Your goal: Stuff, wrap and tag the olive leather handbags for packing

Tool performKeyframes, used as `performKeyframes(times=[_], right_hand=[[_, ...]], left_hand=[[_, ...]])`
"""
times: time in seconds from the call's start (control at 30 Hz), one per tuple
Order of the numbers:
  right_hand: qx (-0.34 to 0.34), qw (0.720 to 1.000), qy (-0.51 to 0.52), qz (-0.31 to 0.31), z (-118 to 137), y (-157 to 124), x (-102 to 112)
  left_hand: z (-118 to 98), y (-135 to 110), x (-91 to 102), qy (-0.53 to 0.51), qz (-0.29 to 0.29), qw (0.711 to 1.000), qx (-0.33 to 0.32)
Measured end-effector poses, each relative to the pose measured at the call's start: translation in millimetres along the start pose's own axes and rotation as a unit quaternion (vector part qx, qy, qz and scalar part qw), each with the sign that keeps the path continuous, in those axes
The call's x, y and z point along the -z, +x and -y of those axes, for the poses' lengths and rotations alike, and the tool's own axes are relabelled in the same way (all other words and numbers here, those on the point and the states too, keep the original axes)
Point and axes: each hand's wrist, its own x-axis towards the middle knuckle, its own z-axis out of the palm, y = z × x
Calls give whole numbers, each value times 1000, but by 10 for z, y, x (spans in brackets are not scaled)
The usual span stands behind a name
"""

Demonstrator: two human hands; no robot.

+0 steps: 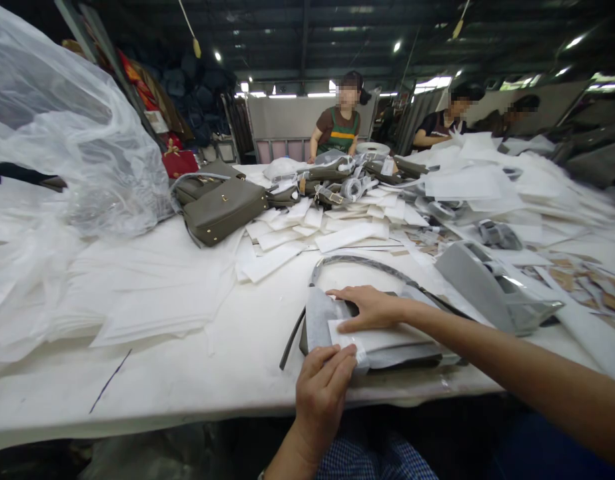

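In front of me an olive-brown handbag (303, 341) lies flat near the table's front edge, partly covered with thin white tissue paper (320, 320) and a white paper sheet (387, 339). Its wrapped strap (367, 260) arches out on the far side. My left hand (323, 383) has its fingers closed on the near left corner of the white paper, by a shiny clear patch. My right hand (370, 308) rests on top of the covered bag, thumb and fingers apart, pressing on the paper. The bag's underside is hidden.
To the right stands another wrapped bag (480, 287). An olive handbag (224, 207) sits further back, beside heaped bags and white paper sheets (317, 237). Left are stacked white sheets (157, 287) and a big clear plastic bag (102, 133). Across the table stands a person in an apron (343, 130).
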Motion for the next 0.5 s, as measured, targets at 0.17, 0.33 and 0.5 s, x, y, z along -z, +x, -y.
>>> performKeyframes(times=[0.17,0.33,0.5], right_hand=[[-50,995,47,-69,-52,110,-167],[-48,990,40,-128,-91,203,-202],[-32,988,23,-151,-34,124,-165]], left_hand=[[9,-12,0,12,-3,1000,-20],[-6,-22,-3,22,-14,998,-53],[-17,-21,4,71,-9,993,-89]])
